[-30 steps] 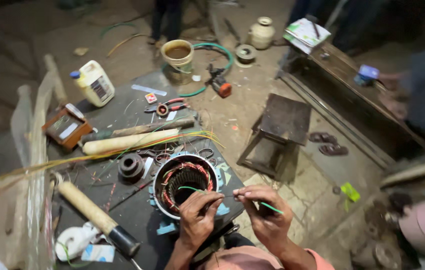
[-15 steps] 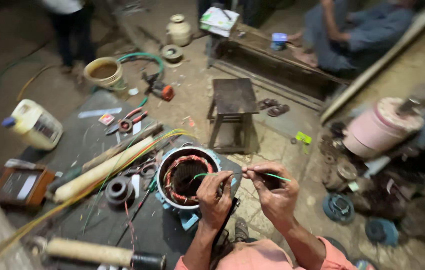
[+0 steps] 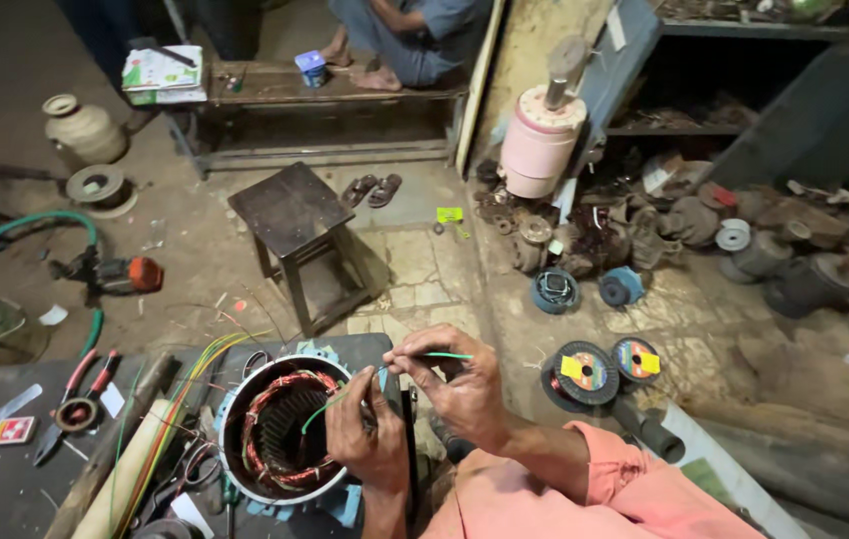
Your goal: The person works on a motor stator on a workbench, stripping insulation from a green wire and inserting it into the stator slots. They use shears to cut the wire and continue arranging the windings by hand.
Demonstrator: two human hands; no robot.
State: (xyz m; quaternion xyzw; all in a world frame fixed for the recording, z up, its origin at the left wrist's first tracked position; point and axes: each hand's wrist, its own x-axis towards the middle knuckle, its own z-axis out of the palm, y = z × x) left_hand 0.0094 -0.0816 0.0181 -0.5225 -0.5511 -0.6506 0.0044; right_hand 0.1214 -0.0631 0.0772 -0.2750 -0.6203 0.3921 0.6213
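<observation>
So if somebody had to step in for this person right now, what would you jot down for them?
Left hand: pinching the green sleeved wire at the rim of the motor stator.
Right hand: pinching the same wire's other end, held taut above the stator.
Stator sits on the dark work mat; copper windings are already in its slots.
Pliers and sleeve rolls lie to the left.
Not finished: this lead is loose, tied to nothing.

I note a white-and-green printed packet [image 3: 159, 73] on the bench's left end and a small blue-and-white carton [image 3: 310, 68] further right. Yellow labels mark two wire spools [image 3: 585, 371] on the floor. A red-and-white card [image 3: 12, 430] lies on the mat at left.
</observation>
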